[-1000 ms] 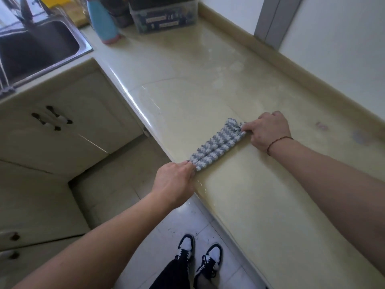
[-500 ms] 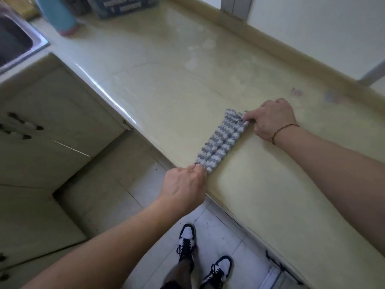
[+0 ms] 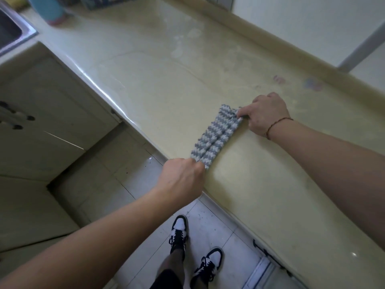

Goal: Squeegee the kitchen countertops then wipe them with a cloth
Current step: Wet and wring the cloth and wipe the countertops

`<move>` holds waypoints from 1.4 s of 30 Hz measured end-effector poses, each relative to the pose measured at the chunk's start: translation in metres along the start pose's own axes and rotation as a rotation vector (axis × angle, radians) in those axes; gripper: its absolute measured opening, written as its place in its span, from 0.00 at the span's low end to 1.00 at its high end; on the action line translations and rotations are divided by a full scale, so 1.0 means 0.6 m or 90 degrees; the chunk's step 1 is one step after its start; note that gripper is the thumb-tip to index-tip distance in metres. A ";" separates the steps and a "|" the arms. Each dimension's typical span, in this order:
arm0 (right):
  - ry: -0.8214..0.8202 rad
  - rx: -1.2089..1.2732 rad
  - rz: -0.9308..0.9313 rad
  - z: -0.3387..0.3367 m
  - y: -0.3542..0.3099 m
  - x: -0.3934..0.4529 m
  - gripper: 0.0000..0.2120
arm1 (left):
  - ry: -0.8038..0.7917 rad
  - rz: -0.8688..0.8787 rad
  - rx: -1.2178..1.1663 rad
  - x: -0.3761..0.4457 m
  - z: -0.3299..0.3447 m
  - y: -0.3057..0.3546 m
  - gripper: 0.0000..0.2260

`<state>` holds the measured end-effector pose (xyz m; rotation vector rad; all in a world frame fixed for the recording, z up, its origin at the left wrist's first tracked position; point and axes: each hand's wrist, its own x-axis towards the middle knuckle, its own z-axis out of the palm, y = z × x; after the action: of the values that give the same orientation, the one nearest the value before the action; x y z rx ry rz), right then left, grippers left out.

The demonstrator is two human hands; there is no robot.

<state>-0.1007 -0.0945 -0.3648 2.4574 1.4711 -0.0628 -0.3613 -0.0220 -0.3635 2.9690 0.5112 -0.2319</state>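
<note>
Far left, top corner: I see the steel rim of a sink [image 3: 25, 34], partly cut off. Beside it a blue bottle [image 3: 49, 9] with a pink base stands on the tabletop [image 3: 145, 65], blurred. Below them, cream cabinet doors [image 3: 41, 122] with dark handles.

Left hand [image 3: 182, 180]: at the tabletop's near edge, fingers curled tight round the near end of the cloth [image 3: 216, 135]. Clamped on it, knuckles up.

Cloth: grey-and-white striped, folded into a long narrow strip, lying flat on the tabletop and stretched diagonally between my two hands, from the front edge towards the back.

Right hand [image 3: 263, 114]: resting on the tabletop further in, thumb and fingers pinching the far end of the cloth. A thin cord bracelet [image 3: 278, 124] on the wrist.

Tabletop surface glossy, pale yellow, with faint curved streaks behind the cloth and two small faded marks near the back wall.

Below: tiled floor [image 3: 129, 184], black-and-white trainers [image 3: 179, 230].
</note>
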 end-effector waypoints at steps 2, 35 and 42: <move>0.013 0.007 -0.006 0.005 0.005 -0.002 0.16 | -0.002 -0.008 -0.062 -0.005 0.004 0.008 0.11; 0.098 0.175 -0.071 0.063 -0.003 -0.268 0.11 | -0.086 -0.305 -0.659 -0.042 0.041 0.151 0.03; -0.030 0.207 -0.035 0.049 -0.043 -0.312 0.13 | -0.134 -0.432 -0.950 -0.037 0.035 0.173 0.07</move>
<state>-0.2104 -0.2511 -0.3653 2.6398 1.6178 -0.3971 -0.3495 -0.1292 -0.3709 1.2688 1.0217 -0.1119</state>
